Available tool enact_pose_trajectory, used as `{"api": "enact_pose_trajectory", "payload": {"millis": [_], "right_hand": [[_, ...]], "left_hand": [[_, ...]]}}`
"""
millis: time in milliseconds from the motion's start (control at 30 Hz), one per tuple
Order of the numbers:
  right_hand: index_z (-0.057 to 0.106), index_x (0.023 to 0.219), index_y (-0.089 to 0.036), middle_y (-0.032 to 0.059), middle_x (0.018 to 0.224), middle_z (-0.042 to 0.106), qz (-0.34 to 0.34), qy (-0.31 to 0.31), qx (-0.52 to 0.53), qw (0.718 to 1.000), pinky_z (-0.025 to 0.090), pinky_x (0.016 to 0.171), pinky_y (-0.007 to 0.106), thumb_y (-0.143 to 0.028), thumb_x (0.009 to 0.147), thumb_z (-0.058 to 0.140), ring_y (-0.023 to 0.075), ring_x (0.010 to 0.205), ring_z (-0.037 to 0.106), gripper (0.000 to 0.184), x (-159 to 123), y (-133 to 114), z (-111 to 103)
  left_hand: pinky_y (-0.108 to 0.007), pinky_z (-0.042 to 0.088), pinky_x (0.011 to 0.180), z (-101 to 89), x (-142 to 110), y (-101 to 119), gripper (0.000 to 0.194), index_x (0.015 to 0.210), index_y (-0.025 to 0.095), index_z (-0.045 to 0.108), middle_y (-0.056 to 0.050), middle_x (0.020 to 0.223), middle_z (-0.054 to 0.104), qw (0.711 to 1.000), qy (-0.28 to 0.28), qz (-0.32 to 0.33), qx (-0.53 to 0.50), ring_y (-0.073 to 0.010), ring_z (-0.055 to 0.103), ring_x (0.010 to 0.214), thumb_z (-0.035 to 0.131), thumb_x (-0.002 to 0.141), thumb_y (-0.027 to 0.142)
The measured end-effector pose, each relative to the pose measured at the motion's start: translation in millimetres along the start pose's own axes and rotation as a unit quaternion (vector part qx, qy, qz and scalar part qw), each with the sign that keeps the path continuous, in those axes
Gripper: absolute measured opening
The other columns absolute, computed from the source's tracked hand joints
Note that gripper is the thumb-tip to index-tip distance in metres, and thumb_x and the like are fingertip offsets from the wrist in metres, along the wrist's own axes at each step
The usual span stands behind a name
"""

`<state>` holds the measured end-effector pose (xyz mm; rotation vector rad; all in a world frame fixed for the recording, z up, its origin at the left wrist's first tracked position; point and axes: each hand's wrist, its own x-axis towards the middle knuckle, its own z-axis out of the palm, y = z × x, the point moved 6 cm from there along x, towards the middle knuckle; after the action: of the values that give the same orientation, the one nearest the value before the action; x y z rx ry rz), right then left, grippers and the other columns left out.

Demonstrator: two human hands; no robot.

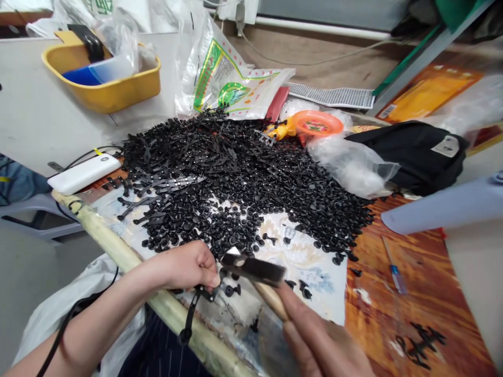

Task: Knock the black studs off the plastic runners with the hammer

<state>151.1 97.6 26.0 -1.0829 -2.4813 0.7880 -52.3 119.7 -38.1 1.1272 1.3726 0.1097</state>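
My right hand (320,332) grips the wooden handle of a hammer (257,268); the dark head is slightly blurred and sits just right of my other hand. My left hand (192,266) is closed, thumb and finger pinching a black plastic strip (191,312) with a round end that hangs over the table's near edge. Small black plastic pieces (231,289) lie loose beside the fingertips. Behind both hands spreads a large heap of black plastic parts (223,162), with strips mostly at the back and stud-like pieces at the front.
A yellow basket (106,97) hangs at the back left above a white power bank (84,174). On the right are a screwdriver (396,277), a black branched plastic piece (420,343) and a grey-blue cylinder (444,207). An orange dish (318,124) and plastic bags stand behind the heap.
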Motion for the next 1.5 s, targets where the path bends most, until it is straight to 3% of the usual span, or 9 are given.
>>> {"api": "enact_pose_trajectory", "payload": {"millis": [133, 233, 300, 433, 500, 667, 933, 1100, 1500], "right_hand": [[0.038, 0.150, -0.024, 0.0074, 0.094, 0.075, 0.016, -0.035, -0.024, 0.999, 0.063, 0.060, 0.030, -0.010, 0.092, 0.036, 0.0238, 0.070, 0.074, 0.060, 1, 3, 5], [0.036, 0.150, -0.029, 0.0063, 0.109, 0.073, 0.005, 0.002, 0.000, 1.000, 0.062, 0.065, 0.026, -0.014, 0.095, 0.037, 0.0219, 0.078, 0.074, 0.058, 0, 1, -2], [0.036, 0.150, -0.030, 0.0056, 0.105, 0.074, 0.003, 0.014, 0.005, 1.000, 0.061, 0.062, 0.023, -0.014, 0.095, 0.037, 0.0203, 0.074, 0.074, 0.057, -1, 2, -1], [0.038, 0.150, -0.023, 0.0066, 0.085, 0.075, 0.016, -0.049, -0.023, 0.998, 0.061, 0.055, 0.028, -0.010, 0.091, 0.038, 0.0223, 0.063, 0.073, 0.061, -1, 6, 13], [0.036, 0.150, -0.026, 0.0073, 0.096, 0.075, 0.012, -0.055, -0.010, 0.998, 0.063, 0.060, 0.030, -0.012, 0.093, 0.038, 0.0234, 0.072, 0.074, 0.059, 1, 5, 10], [0.034, 0.150, -0.032, 0.0027, 0.126, 0.066, 0.019, 0.035, 0.033, 0.999, 0.062, 0.072, 0.025, -0.021, 0.101, 0.035, 0.0221, 0.097, 0.071, 0.050, 2, 4, -15], [0.042, 0.146, -0.029, 0.0021, 0.122, 0.068, 0.052, 0.006, 0.044, 0.998, 0.063, 0.071, 0.026, -0.017, 0.098, 0.033, 0.0197, 0.093, 0.072, 0.050, -1, 9, 3], [0.042, 0.147, -0.026, 0.0055, 0.122, 0.068, 0.077, -0.008, 0.060, 0.995, 0.061, 0.082, 0.032, -0.022, 0.101, 0.029, 0.0215, 0.097, 0.071, 0.048, -3, 23, 6], [0.037, 0.149, -0.027, 0.0076, 0.116, 0.070, 0.093, -0.009, 0.085, 0.992, 0.058, 0.088, 0.047, -0.025, 0.102, 0.023, 0.0232, 0.090, 0.072, 0.049, -7, 33, 13]], "left_hand": [[-0.022, 0.027, 0.041, 0.5, 1, 0, 0.019, 0.054, 0.017, 0.062, 0.004, 0.046, 0.049, 1.000, -0.009, 0.003, -0.008, -0.0096, 0.037, 0.042, 0.059, 0.060, 0.034], [-0.022, 0.029, 0.041, 0.3, 2, -1, 0.016, 0.054, 0.017, 0.062, 0.003, 0.049, 0.053, 1.000, -0.010, -0.002, -0.014, -0.0093, 0.038, 0.043, 0.059, 0.060, 0.031], [-0.022, 0.029, 0.041, -0.1, 3, -3, 0.015, 0.055, 0.016, 0.063, 0.002, 0.050, 0.055, 1.000, -0.010, -0.003, -0.016, -0.0090, 0.038, 0.043, 0.059, 0.061, 0.030], [-0.021, 0.028, 0.040, -0.3, 4, -6, 0.018, 0.056, 0.016, 0.064, 0.003, 0.049, 0.053, 1.000, -0.022, -0.002, -0.015, -0.0092, 0.038, 0.043, 0.062, 0.063, 0.033], [-0.021, 0.030, 0.041, -0.6, 4, -7, 0.018, 0.056, 0.016, 0.064, 0.002, 0.050, 0.054, 1.000, -0.024, -0.002, -0.014, -0.0091, 0.039, 0.043, 0.063, 0.064, 0.032], [-0.020, 0.031, 0.041, 0.2, 4, -7, 0.018, 0.057, 0.015, 0.065, 0.002, 0.054, 0.058, 0.999, -0.029, -0.001, -0.021, -0.0087, 0.040, 0.044, 0.062, 0.065, 0.031], [-0.020, 0.032, 0.044, -1.5, 0, -4, 0.024, 0.061, 0.015, 0.064, 0.004, 0.054, 0.051, 0.998, -0.045, 0.003, -0.047, -0.0087, 0.037, 0.048, 0.066, 0.067, 0.038], [-0.020, 0.032, 0.045, -2.7, -5, 1, 0.035, 0.062, 0.016, 0.058, 0.007, 0.053, 0.041, 0.997, -0.048, 0.004, -0.062, -0.0080, 0.033, 0.049, 0.068, 0.068, 0.049], [-0.019, 0.032, 0.046, -7.2, -10, -9, 0.047, 0.070, 0.013, 0.060, 0.005, 0.058, 0.044, 0.997, -0.027, -0.012, -0.075, -0.0078, 0.034, 0.052, 0.069, 0.068, 0.059]]}}
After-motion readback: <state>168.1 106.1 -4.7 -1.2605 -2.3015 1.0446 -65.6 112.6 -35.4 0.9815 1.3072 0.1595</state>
